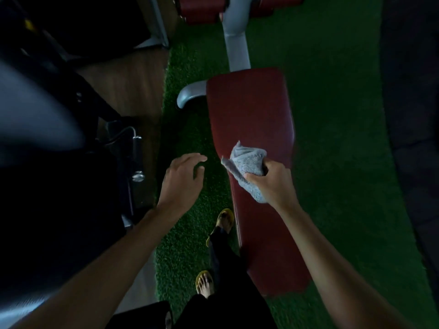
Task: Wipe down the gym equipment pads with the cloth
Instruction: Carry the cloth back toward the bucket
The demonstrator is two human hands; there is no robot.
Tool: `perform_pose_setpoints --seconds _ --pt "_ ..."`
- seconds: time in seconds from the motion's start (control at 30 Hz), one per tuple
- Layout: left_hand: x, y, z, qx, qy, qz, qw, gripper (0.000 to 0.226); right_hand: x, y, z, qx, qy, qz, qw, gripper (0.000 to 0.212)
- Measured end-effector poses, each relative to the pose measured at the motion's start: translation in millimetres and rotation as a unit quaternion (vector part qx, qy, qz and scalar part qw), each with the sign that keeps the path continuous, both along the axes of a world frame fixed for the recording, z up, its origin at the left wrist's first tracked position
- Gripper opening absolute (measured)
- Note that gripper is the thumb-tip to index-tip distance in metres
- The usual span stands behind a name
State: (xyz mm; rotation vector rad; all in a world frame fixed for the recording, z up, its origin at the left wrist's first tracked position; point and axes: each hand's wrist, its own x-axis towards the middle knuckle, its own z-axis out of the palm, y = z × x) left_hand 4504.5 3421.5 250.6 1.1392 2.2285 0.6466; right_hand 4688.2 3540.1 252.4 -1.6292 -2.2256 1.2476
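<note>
Wiping a bench pad with a bunched cloth, head view.

Nearest, the right hand has its fingers clamped on the grey cloth, held at mid-length of the red bench pad; the left hand hovers over green turf, fingers apart and empty. The cloth looks light and limp, best gripped wadded; farther red pads lie beyond.
</note>
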Motion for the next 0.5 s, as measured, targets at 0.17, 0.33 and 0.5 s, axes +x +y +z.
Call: perform_pose_setpoints --seconds 0.17,0.33,0.5 --pt "29.0 -100.6 53.0 0.049 0.017 0.053 0.997 0.028 18.7 -91.8 61.7 0.087 0.016 0.145 0.986 0.009" --pt "60.5 -210.1 91.4 0.087 0.056 0.128 0.986 0.027 38.1 -173.9 113.2 0.105 0.047 0.213 0.970 0.018" --pt "95.2 -284.5 129.6 0.097 0.083 0.191 0.973 0.026 54.8 -230.6 146.0 0.036 0.092 0.236 0.967 0.016"
